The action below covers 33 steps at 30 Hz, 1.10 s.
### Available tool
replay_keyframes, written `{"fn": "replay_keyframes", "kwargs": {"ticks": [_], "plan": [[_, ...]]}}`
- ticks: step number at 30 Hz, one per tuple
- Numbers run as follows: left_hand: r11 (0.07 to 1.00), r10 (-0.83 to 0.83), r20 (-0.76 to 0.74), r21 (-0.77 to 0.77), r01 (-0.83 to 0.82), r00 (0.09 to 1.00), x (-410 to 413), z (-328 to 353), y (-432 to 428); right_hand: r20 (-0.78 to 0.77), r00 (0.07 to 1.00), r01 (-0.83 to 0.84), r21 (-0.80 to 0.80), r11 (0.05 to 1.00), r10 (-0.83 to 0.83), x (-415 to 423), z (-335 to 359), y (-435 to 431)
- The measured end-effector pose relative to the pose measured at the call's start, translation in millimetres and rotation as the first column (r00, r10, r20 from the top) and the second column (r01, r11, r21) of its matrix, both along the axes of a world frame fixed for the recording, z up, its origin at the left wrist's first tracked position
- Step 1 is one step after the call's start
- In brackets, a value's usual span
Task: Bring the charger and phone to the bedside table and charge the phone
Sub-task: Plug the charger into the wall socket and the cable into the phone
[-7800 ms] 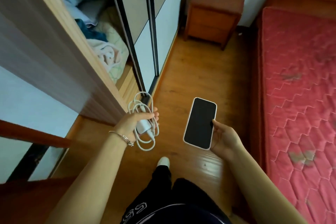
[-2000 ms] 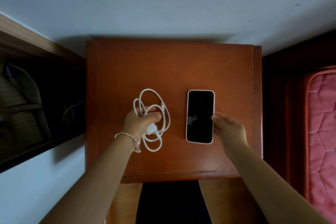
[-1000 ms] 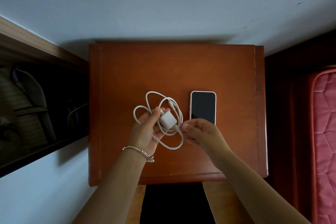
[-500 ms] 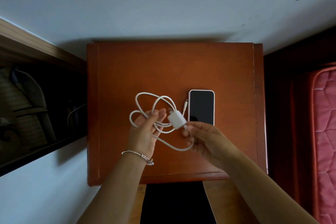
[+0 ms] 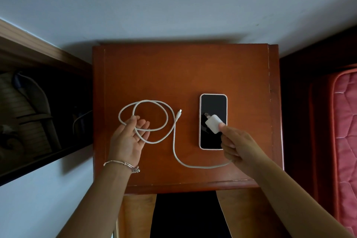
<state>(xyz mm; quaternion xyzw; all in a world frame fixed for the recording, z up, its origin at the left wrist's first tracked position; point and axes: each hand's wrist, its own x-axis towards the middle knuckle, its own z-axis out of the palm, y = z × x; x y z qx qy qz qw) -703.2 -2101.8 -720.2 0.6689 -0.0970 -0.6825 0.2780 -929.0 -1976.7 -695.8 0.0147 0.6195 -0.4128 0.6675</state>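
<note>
The phone (image 5: 213, 106), screen dark and edged in white, lies flat on the right half of the brown bedside table (image 5: 173, 67). My right hand (image 5: 237, 145) pinches the white charger plug (image 5: 213, 123) just above the phone's screen. From the plug the white cable (image 5: 174, 141) curves along the table's front part and runs left into loose loops. My left hand (image 5: 128, 139) is palm up with fingers spread, and the loops hang over its fingers. The cable's free connector (image 5: 180, 111) points up between the loops and the phone, plugged into nothing.
A pale wall (image 5: 173, 2) rises behind the table. A dark gap with a wardrobe edge (image 5: 38, 52) is on the left. A red quilted mattress (image 5: 345, 131) stands to the right. My dark trousers (image 5: 185, 216) show below the table's front edge.
My right hand has pulled the plug rightward over the phone, and the cable bundle has uncoiled across the table. My left hand has opened, keeping only the loops draped on it.
</note>
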Motion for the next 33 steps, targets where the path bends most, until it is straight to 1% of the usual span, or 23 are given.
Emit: {"fn": "replay_keyframes", "kwargs": {"ticks": [7, 13, 18, 23, 26, 30, 33], "plan": [[1.000, -0.015, -0.056, 0.018, 0.016, 0.998, 2.5, -2.4, 6.6, 0.134, 0.989, 0.061, 0.003, 0.998, -0.061, 3.6, -6.6, -0.9], [0.999, -0.030, -0.010, 0.031, 0.030, 1.000, 6.6, -2.4, 9.5, 0.169, 0.980, 0.106, -0.011, 0.994, -0.103, 1.9, -6.0, -6.0], [0.997, -0.065, 0.040, 0.047, 0.063, 0.997, 10.9, -2.5, 10.9, 0.149, 0.982, 0.124, -0.040, 0.991, -0.117, 1.5, -3.8, -8.5], [0.994, -0.019, 0.116, 0.109, 0.006, 0.993, 15.0, -3.8, 9.1, 0.100, 0.990, 0.107, -0.065, 0.992, -0.100, 0.2, 10.7, -17.6], [0.988, -0.047, 0.126, 0.150, 0.028, 0.991, 17.6, 4.2, 7.3, 0.080, 0.994, 0.078, -0.093, 0.993, -0.071, -1.5, 31.4, -29.1], [0.979, -0.058, 0.078, 0.201, 0.042, 0.995, 22.3, 29.4, -1.4, 0.035, 0.999, 0.035, -0.130, 0.991, -0.031, -1.6, 67.1, -54.3], [0.975, -0.067, 0.113, 0.217, 0.041, 0.991, 29.3, 49.9, -11.7, 0.010, 1.000, -0.005, -0.181, 0.983, 0.007, -0.8, 92.9, -75.2]]}}
